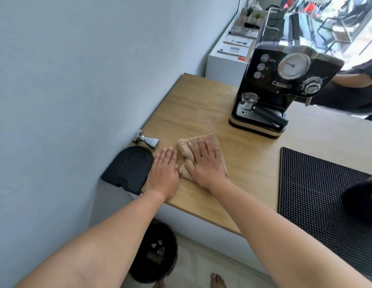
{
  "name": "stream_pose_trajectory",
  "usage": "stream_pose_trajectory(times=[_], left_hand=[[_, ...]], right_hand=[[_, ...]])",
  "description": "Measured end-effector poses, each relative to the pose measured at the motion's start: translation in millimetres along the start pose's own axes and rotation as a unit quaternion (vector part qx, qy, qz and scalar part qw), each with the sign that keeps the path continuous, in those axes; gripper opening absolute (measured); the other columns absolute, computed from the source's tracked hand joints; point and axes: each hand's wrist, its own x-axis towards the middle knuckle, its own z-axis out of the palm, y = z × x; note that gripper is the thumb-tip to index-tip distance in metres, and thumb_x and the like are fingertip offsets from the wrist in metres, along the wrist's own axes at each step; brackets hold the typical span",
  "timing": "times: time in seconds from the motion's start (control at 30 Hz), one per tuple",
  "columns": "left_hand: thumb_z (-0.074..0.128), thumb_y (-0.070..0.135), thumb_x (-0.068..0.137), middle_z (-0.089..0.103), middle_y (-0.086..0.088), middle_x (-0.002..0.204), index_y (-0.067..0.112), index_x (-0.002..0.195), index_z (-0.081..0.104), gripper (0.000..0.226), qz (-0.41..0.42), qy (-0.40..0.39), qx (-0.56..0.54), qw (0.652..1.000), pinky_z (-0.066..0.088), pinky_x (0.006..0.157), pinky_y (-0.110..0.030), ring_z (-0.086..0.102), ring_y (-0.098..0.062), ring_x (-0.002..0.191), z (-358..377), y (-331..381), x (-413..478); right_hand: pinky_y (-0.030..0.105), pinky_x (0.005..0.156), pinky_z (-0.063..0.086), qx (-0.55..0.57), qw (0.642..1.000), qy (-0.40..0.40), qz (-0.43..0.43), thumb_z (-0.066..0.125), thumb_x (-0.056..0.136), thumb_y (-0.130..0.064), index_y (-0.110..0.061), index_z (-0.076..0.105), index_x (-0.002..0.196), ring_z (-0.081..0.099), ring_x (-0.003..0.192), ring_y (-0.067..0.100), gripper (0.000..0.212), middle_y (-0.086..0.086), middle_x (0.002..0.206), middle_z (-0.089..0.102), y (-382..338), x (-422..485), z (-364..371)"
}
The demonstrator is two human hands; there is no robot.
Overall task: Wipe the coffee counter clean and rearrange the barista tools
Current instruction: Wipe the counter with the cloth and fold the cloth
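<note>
Cloth, beige and folded, lies on the wooden counter under the right hand, whose flat, spread fingers press it and hide most of its middle. The left hand rests flat and relaxed on bare wood just beside it, at the cloth's nine o'clock. A tamper lies on its side at ten o'clock, near a black tamping mat. At one o'clock stands the espresso machine, a portafilter on its drip tray. The bar mat at four o'clock is cut off by the frame edge, and a dark blurred shape on it cannot be identified.

Counter bare ahead; tamper seemingly against wall.
</note>
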Motion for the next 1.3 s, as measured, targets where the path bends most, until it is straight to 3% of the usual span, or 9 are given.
stream_pose_trajectory(times=[0.13,0.27,0.37,0.47,0.53,0.73,0.87,1.0,1.3], left_hand=[[0.026,0.018,0.103,0.006,0.0,0.166,0.013,0.157,0.013,0.056,-0.027,0.002,-0.027,0.999,0.0,0.124,-0.034,-0.001,-0.015,0.152,-2.4,5.1,-2.1],[0.023,0.021,0.105,0.006,-0.002,0.166,0.014,0.157,0.013,0.053,-0.054,0.006,-0.028,0.998,0.0,0.124,-0.035,-0.002,-0.017,0.152,-4.6,13.3,3.5],[0.021,0.028,0.106,0.006,-0.004,0.166,0.012,0.157,0.013,0.054,-0.061,-0.002,-0.02,0.998,0.003,0.124,-0.038,-0.002,-0.019,0.153,-6.7,12.5,19.2],[0.018,0.033,0.106,0.002,-0.003,0.166,0.013,0.157,0.01,0.056,-0.074,-0.005,-0.002,0.997,0.0,0.124,-0.036,-0.004,-0.018,0.152,-2.6,11.0,26.1],[0.018,0.032,0.105,0.002,-0.001,0.166,0.014,0.157,0.01,0.055,-0.079,0.011,-0.004,0.997,-0.002,0.124,-0.034,-0.005,-0.016,0.152,0.1,12.1,25.4],[0.005,0.034,0.098,0.01,0.002,0.165,0.018,0.156,0.019,0.062,-0.08,0.037,0.002,0.996,0.004,0.124,-0.034,0.002,-0.013,0.152,4.8,6.1,27.4],[0.015,0.03,0.104,0.005,0.005,0.165,0.019,0.157,0.016,0.055,-0.08,0.045,-0.009,0.996,-0.003,0.123,-0.03,-0.002,-0.01,0.152,4.6,7.0,27.3],[0.0,0.035,0.095,0.01,0.005,0.165,0.019,0.156,0.02,0.067,-0.082,0.054,0.003,0.995,-0.002,0.122,-0.03,0.002,-0.011,0.152,5.5,5.6,28.2],[0.015,0.032,0.095,0.032,0.001,0.159,0.016,0.15,0.039,0.062,-0.079,0.068,-0.026,0.994,0.003,0.122,-0.028,0.019,-0.015,0.15,2.3,8.7,27.8]], right_hand=[[0.041,0.121,-0.012,-0.026,0.993,-0.01,-0.119,0.018,0.097,-0.053,-0.042,-0.002,0.155,-0.02,0.15,0.013,0.063,-0.006,0.164,-0.015,23.4,-62.5,6.2],[0.038,0.121,-0.013,-0.039,0.994,-0.008,-0.105,0.009,0.093,-0.062,-0.052,-0.004,0.151,-0.022,0.149,0.008,0.061,-0.013,0.164,-0.015,88.7,-87.8,-3.2],[0.037,0.122,-0.012,-0.024,0.999,0.0,-0.029,0.002,0.088,-0.066,-0.049,-0.005,0.152,-0.019,0.149,0.009,0.067,-0.01,0.164,-0.014,114.6,-55.2,-14.4],[0.04,0.122,-0.012,-0.011,1.0,0.004,0.026,0.009,0.096,-0.058,-0.039,-0.007,0.155,-0.018,0.15,0.014,0.064,-0.003,0.165,-0.015,107.4,-2.4,-21.0],[0.041,0.122,-0.011,-0.009,1.0,0.009,0.022,0.011,0.099,-0.053,-0.035,-0.008,0.156,-0.017,0.151,0.017,0.063,0.0,0.165,-0.015,91.6,26.4,-23.8],[0.04,0.123,-0.005,-0.026,0.992,0.019,-0.124,0.017,0.101,-0.052,-0.037,-0.001,0.156,-0.01,0.152,0.016,0.061,-0.004,0.166,-0.007,62.3,86.3,-27.2],[0.042,0.123,-0.007,-0.006,0.998,0.036,-0.046,0.011,0.1,-0.051,-0.034,-0.002,0.157,-0.008,0.153,0.018,0.06,0.0,0.166,-0.007,59.8,149.9,-41.3],[0.042,0.122,-0.009,0.022,1.0,0.012,-0.01,0.009,0.098,-0.048,-0.034,-0.002,0.157,-0.01,0.152,0.021,0.062,0.003,0.166,-0.007,28.9,200.8,-51.7],[0.043,0.122,-0.01,-0.038,0.974,-0.007,-0.225,0.014,0.098,-0.052,-0.037,0.001,0.156,-0.013,0.152,0.017,0.061,-0.003,0.165,-0.009,-20.7,157.8,-30.3]])
